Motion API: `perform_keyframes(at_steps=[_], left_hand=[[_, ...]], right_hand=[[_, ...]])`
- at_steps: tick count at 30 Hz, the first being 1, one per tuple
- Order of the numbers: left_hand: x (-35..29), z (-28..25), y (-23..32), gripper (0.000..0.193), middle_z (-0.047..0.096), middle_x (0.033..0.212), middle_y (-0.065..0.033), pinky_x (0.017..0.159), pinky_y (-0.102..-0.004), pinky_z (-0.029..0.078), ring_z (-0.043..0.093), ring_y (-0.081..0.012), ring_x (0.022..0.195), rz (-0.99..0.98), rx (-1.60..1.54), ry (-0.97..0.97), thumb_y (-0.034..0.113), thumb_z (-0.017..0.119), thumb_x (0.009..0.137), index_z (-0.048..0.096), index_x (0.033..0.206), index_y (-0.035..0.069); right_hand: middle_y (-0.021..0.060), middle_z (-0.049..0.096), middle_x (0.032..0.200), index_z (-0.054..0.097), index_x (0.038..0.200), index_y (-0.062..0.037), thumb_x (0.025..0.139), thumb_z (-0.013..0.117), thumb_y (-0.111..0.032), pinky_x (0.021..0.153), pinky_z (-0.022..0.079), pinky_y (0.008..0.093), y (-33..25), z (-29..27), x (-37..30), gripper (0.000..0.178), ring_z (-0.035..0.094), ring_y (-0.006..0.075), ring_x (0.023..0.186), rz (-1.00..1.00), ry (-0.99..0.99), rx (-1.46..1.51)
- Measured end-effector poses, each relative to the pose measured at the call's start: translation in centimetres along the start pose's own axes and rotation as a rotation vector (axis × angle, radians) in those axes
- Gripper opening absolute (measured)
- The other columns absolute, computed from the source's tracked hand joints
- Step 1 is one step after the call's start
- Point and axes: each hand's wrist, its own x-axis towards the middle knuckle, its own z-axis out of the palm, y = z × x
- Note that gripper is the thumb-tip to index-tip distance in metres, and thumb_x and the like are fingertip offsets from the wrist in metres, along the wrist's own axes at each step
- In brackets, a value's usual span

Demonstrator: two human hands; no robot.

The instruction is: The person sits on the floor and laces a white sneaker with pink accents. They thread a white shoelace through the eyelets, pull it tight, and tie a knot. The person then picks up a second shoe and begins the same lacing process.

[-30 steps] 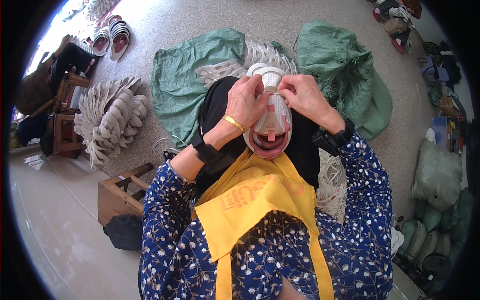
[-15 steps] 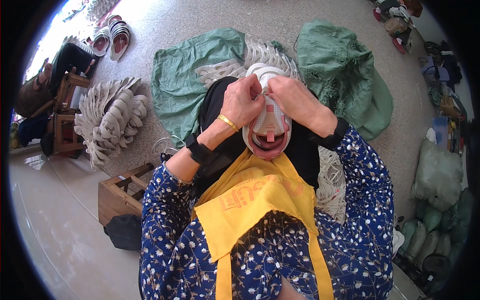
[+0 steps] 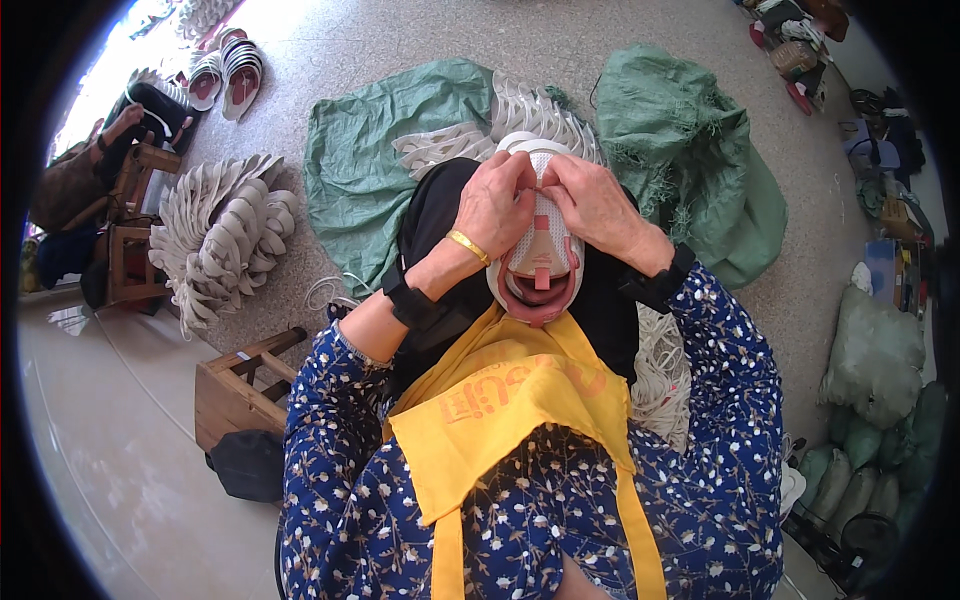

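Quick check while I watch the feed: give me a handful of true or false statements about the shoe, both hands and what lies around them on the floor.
1. Both hands grip the white mesh shoe near its front part. True: the left hand and the right hand meet on top of it.
2. The shoe's lining is blue. False: the opening shows pink.
3. The left wrist carries a gold bangle. True.
4. The person wears a red apron. False: the apron is yellow.
5. A fanned stack of pale soles lies on the floor to the person's left. True.
6. The sacks on the floor ahead are black. False: they are green.
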Motion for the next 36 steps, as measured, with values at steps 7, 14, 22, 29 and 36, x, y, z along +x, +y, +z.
perform_keyframes(at_steps=[7,14,22,29,36], left_hand=[[0.1,0.3,-0.6,0.012,0.058,0.084,-0.0134,0.065,-0.0376,0.051,0.062,-0.0286,0.071,0.043,0.011,-0.011,-0.002,0.063,0.079,0.058,0.089,0.001],[0.3,0.3,-1.1,0.013,0.059,0.084,-0.0139,0.066,-0.0392,0.051,0.062,-0.0302,0.072,0.091,0.025,-0.003,-0.002,0.062,0.079,0.057,0.09,0.0],[1.1,-0.7,-0.6,0.009,0.061,0.084,-0.0139,0.069,-0.0404,0.053,0.065,-0.031,0.076,0.074,0.094,-0.118,0.001,0.063,0.08,0.061,0.088,0.001],[3.1,-2.2,-1.0,0.01,0.068,0.075,-0.0085,0.066,-0.0317,0.054,0.067,-0.0166,0.07,-0.141,0.041,-0.327,0.01,0.069,0.081,0.065,0.082,0.001],[2.7,-8.4,-3.0,0.009,0.065,0.083,-0.0037,0.068,-0.0264,0.058,0.065,-0.0118,0.073,-0.495,-0.311,-0.401,0.006,0.07,0.09,0.062,0.089,0.002]], right_hand=[[0.0244,0.067,0.084,0.062,0.086,0.004,0.087,0.064,-0.007,0.076,0.051,0.053,-0.8,-1.7,0.3,0.011,0.066,0.0467,0.084,0.07,-0.059,-0.078],[0.0265,0.067,0.085,0.06,0.087,0.0051,0.088,0.063,-0.008,0.075,0.051,0.0531,-0.6,0.4,-0.3,0.014,0.066,0.0472,0.085,0.15,0.039,-0.041],[0.0245,0.069,0.085,0.063,0.09,0.0039,0.087,0.067,-0.012,0.074,0.052,0.0507,0.0,-0.6,-0.2,0.016,0.067,0.0451,0.086,0.15,-0.013,0.074],[0.0184,0.071,0.082,0.065,0.096,0.0033,0.087,0.067,-0.008,0.07,0.054,0.0398,0.3,-2.2,-0.8,0.015,0.072,0.0317,0.077,0.237,-0.091,0.048],[0.0184,0.068,0.086,0.063,0.102,-0.0007,0.085,0.065,-0.005,0.072,0.053,0.0492,0.0,-2.9,-4.1,0.017,0.068,0.0398,0.083,0.215,-0.003,-0.102]])
